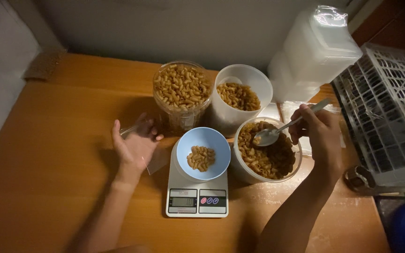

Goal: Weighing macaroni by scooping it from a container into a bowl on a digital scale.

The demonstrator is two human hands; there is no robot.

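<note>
On a wooden table (62,154), three containers of elbow macaroni crowd round a white kitchen scale (197,197) that carries one pale blue bowl (202,140) holding a small heap of pasta. A clear jar (182,96) stands behind the bowl, full to the brim; a white tub (240,93) beside it is partly filled; a clear round tub (268,152), just right of the bowl and touching the scale's edge, holds darker macaroni. Behind them leans a stack of translucent lidded containers (317,51), wrapped in film, and a white lattice crate (383,107) fills the right edge of the table.

The right hand (319,133) is closed round the handle of one metal spoon (277,131), wrist bent, its bowl hovering low over the clear round tub; whether it carries pasta cannot be told. The left hand (134,143) rests left of the scale, palm turned up and fingers loosely curled, pinching a small clear plastic bag (153,161) that lies partly beneath it. Both forearms reach in from the bottom edge.
</note>
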